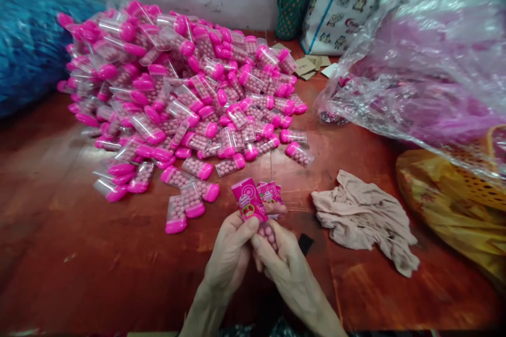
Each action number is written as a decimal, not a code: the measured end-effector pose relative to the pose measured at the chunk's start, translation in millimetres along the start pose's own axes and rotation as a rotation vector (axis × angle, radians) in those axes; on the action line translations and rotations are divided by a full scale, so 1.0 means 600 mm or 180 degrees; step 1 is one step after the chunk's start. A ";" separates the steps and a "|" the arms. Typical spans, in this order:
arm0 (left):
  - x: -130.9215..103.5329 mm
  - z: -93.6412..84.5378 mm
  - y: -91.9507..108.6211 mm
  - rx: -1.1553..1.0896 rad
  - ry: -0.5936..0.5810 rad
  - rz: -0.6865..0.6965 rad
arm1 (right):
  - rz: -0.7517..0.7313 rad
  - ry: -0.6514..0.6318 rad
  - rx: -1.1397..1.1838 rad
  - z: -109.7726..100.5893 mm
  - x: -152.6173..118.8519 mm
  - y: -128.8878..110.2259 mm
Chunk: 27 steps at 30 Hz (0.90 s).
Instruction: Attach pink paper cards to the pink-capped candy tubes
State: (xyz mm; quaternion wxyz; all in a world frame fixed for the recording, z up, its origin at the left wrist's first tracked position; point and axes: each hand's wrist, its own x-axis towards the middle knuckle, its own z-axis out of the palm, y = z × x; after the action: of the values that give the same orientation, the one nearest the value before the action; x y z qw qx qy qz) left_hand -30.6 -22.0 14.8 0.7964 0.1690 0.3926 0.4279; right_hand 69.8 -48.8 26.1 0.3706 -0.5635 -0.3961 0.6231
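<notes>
Near the front middle, my left hand [233, 245] is closed on a pink printed label [248, 199], its thumb on the lower edge. Right beside it, my right hand [282, 253] grips a small clear container of pink balls [268, 234], which meets the label's lower end. More pink printed labels [271, 193] stick out above the fingers of my right hand. Beyond both hands lies a large heap of clear containers with bright pink caps [182, 89], filled with pink balls. A few of them [192, 200] lie at the heap's near edge.
A crumpled beige cloth [366, 213] lies on the reddish floor [118, 274] at the right. Clear plastic with pink contents [427, 68] and a yellow bag [443, 210] are beyond it. A blue bag [31, 37] is far left; a white printed bag [343, 8] stands by the wall.
</notes>
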 end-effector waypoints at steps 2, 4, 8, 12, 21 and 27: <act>0.003 0.004 0.002 -0.0031 0.0040 0.0114 | -0.0087 0.0114 -0.0141 0.002 -0.001 0.003; 0.003 0.007 0.004 0.0039 0.0031 0.0133 | -0.0134 0.0153 -0.0257 0.003 -0.005 0.007; -0.004 0.011 0.004 0.0157 0.0005 -0.0039 | -0.0113 0.0041 -0.0242 0.003 -0.018 0.011; -0.013 0.011 0.004 0.0224 -0.0122 -0.0361 | 0.0009 0.0049 -0.0169 0.005 -0.029 0.008; -0.012 0.005 0.006 -0.0057 -0.0004 -0.0238 | 0.0029 0.0046 -0.0040 0.017 -0.012 0.015; -0.010 0.007 0.006 0.0083 0.0169 -0.0160 | 0.0097 0.0145 -0.0104 0.014 -0.018 0.019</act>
State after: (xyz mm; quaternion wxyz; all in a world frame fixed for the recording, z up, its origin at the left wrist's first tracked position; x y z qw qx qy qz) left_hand -31.3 -24.6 22.9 0.7939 0.1580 0.4233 0.4069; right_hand 62.1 -64.1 20.7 0.3607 -0.5894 -0.3891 0.6091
